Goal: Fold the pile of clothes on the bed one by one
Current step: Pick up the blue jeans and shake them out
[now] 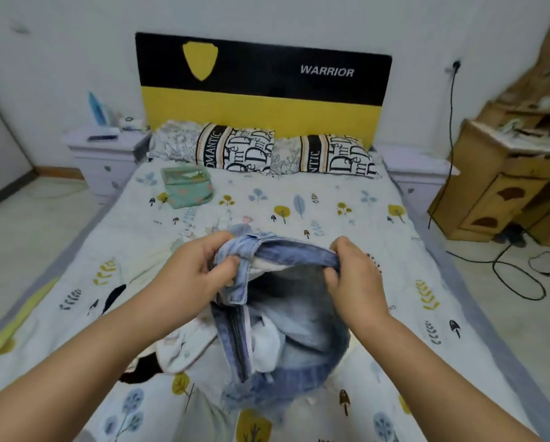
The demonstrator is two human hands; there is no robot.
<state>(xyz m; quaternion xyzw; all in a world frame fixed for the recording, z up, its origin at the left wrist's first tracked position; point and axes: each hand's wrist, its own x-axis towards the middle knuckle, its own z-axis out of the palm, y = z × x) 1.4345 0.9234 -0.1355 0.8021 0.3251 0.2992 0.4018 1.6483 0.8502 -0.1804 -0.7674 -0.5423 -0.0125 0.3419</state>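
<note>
Above the near half of the bed [299, 199], I see the denim shorts [286, 333] held up by the waistband. The left hand [192, 267] has thumb and curled fingers [227, 263] pinching bunched denim; the right hand [351, 275] pinches the band's other end. Under the shorts lies what looks like a white garment [178, 349], blurred. A green pouch [187, 186] sits well beyond the shorts, near the pillows [235, 148].

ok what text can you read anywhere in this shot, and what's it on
"WARRIOR": white letters on the headboard.
"OMANTIC": band on the left pillow, start hidden; large "D", "me" letters beside it.
"NTIC": band on the right pillow, rest hidden.
Small print on the sheet: too blurred.
</note>
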